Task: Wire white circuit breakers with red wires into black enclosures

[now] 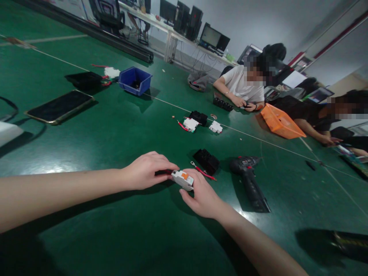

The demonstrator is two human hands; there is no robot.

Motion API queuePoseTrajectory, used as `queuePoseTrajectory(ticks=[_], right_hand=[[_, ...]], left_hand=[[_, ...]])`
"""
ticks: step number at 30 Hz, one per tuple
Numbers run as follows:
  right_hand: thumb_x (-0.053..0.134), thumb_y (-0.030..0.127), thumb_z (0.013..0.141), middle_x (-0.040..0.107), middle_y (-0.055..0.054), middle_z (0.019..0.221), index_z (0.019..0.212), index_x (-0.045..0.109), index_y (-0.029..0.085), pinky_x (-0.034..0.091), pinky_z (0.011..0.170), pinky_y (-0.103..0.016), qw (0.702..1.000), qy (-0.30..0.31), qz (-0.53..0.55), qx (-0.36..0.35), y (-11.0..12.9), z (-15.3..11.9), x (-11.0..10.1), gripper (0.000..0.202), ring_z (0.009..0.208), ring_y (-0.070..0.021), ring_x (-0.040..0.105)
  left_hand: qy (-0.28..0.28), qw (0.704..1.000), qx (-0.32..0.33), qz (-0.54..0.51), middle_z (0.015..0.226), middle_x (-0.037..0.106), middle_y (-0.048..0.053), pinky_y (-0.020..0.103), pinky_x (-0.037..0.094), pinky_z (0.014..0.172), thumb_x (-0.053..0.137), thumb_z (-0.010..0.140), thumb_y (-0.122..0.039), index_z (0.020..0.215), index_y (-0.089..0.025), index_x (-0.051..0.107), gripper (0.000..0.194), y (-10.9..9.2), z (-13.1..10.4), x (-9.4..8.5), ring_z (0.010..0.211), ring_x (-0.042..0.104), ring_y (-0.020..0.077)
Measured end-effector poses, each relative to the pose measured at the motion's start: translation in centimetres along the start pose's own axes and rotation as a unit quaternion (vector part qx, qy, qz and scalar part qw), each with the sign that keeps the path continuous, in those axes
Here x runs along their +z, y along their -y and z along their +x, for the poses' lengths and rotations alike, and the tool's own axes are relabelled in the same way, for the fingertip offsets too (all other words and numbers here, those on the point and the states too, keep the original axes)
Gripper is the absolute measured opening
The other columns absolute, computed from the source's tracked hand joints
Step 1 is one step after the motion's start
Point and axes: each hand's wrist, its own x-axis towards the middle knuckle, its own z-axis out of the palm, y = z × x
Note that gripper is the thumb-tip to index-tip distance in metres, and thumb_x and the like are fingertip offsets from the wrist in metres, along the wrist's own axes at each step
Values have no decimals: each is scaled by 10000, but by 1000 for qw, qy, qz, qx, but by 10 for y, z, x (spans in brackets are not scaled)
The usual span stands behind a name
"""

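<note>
Over the near part of the green table, my right hand [202,195] grips a small white circuit breaker [182,181] with an orange switch, thumb on the near side. My left hand [149,170] is closed at the breaker's left end, fingertips touching it. A dark reddish sliver shows between the left thumb and fingers; I cannot make out what it is. Just beyond the right hand lie a red wire [203,171] with a ring terminal and a black block-shaped part [206,161]. To their right, a black cordless drill [249,182] rests on its side.
Farther back sit two white breakers [190,124] [216,127] and another black block [199,117]. A blue bin [135,81], a phone [60,107] and a black tray [83,79] stand at left. An orange basket [281,120] is near two seated people at right.
</note>
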Motion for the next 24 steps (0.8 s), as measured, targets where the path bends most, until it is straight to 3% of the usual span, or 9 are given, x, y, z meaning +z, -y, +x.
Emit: queuePoseTrajectory(ticks=[4,7,9,11,13,16,19,21,24], right_hand=[[586,234,921,587,-164,1293,1357,416,199,516,1020,-517,1000,-26,-5,-9,3,-3,1,470,1202,-302,580],[597,260,903,561,-177,1352,1432,364,213,515,1023,-527,993,-101,-43,-35,2,-10,-11,580,1250,-320,562],[595,258,898,570,-168,1345,1419,398,232,497,1034,-550,979,-164,-117,-38,-4,-17,-29,557,1253,-333,559],[568,270,922,589,-165,1305,1350,475,225,460,1059,-573,953,-221,-206,13,-14,-26,-54,440,1237,-339,561],[512,363,961,578,-203,1292,1321,501,157,431,1077,-586,923,-249,-271,115,-28,-39,-80,415,1262,-361,533],[430,549,981,563,-270,1301,1349,488,55,443,1049,-571,865,-204,-337,310,-49,-60,-109,618,1260,-407,538],[494,680,911,603,-302,1217,1279,551,19,502,933,-547,800,-72,-328,497,-70,-76,-122,759,1112,-437,636],[609,649,851,633,-287,1178,1202,605,28,511,909,-488,792,-9,-277,544,-83,-79,-125,714,1076,-413,663],[657,584,830,678,-251,1120,1115,664,60,507,881,-432,790,-4,-234,566,-99,-71,-129,598,1064,-382,674]], left_hand=[[5,1000,-9,1,1032,771,6,305,471,849,626,968,-302,1176,-259,700,225,1,0,0,928,701,155],[4,1000,-6,1,1018,773,14,304,475,822,623,967,-315,1179,-254,699,233,2,0,-1,900,703,159],[5,1000,-6,-1,1021,774,20,306,478,810,619,969,-324,1189,-253,695,244,3,0,-1,892,705,164],[9,1000,-6,-5,1036,773,20,308,480,810,607,974,-326,1205,-261,690,254,4,0,-2,897,705,165],[15,1000,-5,-8,1056,773,14,309,478,812,595,978,-322,1221,-271,684,264,4,0,-3,902,703,165],[21,1000,-4,-9,1068,776,7,316,465,819,590,979,-328,1220,-272,684,265,5,0,-2,892,702,166],[14,1000,-5,2,1076,780,3,331,446,841,582,982,-334,1208,-272,690,258,5,-1,-1,881,701,169],[6,1000,-7,16,1082,781,3,341,434,856,578,984,-330,1211,-274,690,260,5,-2,-1,876,698,170],[-5,999,-15,38,1057,782,7,351,419,861,573,986,-316,1211,-265,691,259,4,-2,-1,854,695,169]])
